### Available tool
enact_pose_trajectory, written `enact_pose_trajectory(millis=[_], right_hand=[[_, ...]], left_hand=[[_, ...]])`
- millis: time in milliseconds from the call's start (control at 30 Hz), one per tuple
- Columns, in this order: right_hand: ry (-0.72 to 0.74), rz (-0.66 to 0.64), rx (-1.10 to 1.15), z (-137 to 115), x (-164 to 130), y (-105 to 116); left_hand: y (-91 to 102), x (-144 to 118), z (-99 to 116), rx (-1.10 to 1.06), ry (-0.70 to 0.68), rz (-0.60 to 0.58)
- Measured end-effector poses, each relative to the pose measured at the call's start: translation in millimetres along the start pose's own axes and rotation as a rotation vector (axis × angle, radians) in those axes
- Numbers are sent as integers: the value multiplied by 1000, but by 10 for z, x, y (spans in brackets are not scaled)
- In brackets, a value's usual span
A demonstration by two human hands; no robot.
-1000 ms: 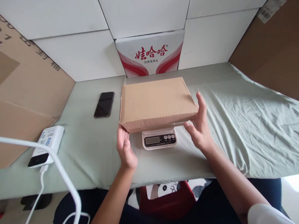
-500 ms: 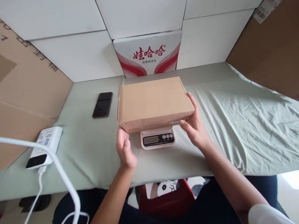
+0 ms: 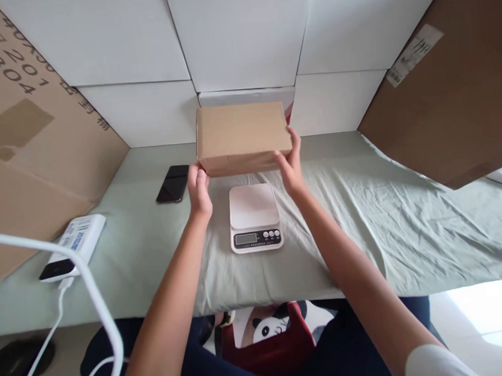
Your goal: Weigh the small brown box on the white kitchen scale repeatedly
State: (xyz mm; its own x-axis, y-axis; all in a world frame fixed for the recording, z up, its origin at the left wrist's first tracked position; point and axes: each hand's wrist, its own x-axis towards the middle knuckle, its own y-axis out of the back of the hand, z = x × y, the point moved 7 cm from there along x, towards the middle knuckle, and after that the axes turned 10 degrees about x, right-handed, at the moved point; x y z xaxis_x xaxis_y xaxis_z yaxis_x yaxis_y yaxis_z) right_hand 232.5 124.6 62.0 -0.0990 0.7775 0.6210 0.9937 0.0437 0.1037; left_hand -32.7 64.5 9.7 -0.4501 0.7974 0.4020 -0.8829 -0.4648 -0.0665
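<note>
A plain brown cardboard box (image 3: 242,135) is held in the air above the far part of the table, between both hands. My left hand (image 3: 198,185) grips its near left corner. My right hand (image 3: 291,164) grips its near right corner and side. Below and nearer to me, a small white kitchen scale (image 3: 253,217) sits on the pale green cloth with its platform bare; its dark display faces me.
A black phone (image 3: 173,183) lies left of the box. A white power bank (image 3: 74,246) with a white cable (image 3: 92,286) sits at the near left. Large cardboard sheets stand at the left (image 3: 30,143) and right (image 3: 448,88). White panels form the back wall.
Both hands closed on the box, lifted it off the scale and carried it away from me toward the back wall. The scale's platform is now uncovered.
</note>
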Motion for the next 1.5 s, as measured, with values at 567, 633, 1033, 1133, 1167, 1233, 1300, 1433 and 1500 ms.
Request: enact_pose_trajectory(millis=[567,633,1033,1133,1167,1233,1300,1433,1500], right_hand=[[-216,81,166,713,-188,-96],[-225,65,158,752,-197,-97],[-339,345,257,1131,-226,251],[-331,291,261,1119,-213,183],[-329,277,263,1117,-210,167],[-328,251,261,1118,-207,143],[-320,232,247,1114,-207,129],[-284,253,239,1077,-221,135],[-278,274,259,1064,-228,138]], left_hand=[[-102,-10,-671,31,150,10],[-79,7,-684,36,157,-2],[354,202,-711,1,178,93],[226,175,-741,26,185,23],[192,167,-746,31,186,6],[149,156,-744,39,181,-17],[132,150,-735,45,177,-32],[129,150,-725,46,193,-49],[125,149,-727,38,209,-55]])
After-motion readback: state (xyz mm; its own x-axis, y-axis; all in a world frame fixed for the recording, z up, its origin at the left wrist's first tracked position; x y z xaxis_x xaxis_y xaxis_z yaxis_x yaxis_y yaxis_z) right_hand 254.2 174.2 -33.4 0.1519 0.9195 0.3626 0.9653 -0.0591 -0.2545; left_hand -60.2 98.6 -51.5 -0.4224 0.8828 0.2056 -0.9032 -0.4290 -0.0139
